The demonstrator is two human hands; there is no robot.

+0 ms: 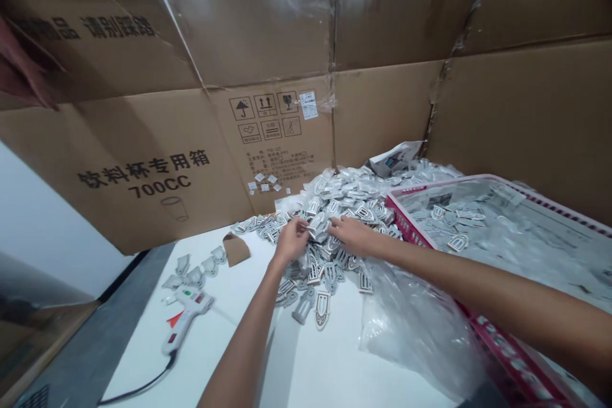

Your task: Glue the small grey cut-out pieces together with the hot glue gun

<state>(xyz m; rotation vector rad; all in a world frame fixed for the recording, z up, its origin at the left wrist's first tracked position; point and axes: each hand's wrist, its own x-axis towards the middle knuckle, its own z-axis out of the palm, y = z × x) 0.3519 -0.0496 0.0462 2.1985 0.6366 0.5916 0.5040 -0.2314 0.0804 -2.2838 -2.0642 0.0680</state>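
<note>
Over a heap of small grey-and-white shield-shaped pieces (329,274), both hands are close together. My left hand (292,241) has its fingers curled in a pinch at the near edge of one shield-shaped piece (317,225). From the other side, the bent fingertips of my right hand (352,236) meet the same piece. Its lower part blends with the heap, so the exact grip is partly hidden. Single pieces with slots and a patterned tip, such as one loose piece (322,311), lie at the front of the heap.
A pink basket (414,226) lined with clear plastic holds more pieces on the right. A plastic bag (406,325) lies under my right forearm. Left are a corded glue gun (184,319), several grey pieces (195,276) and a cardboard scrap (236,250). Tall cardboard (382,108) walls the back.
</note>
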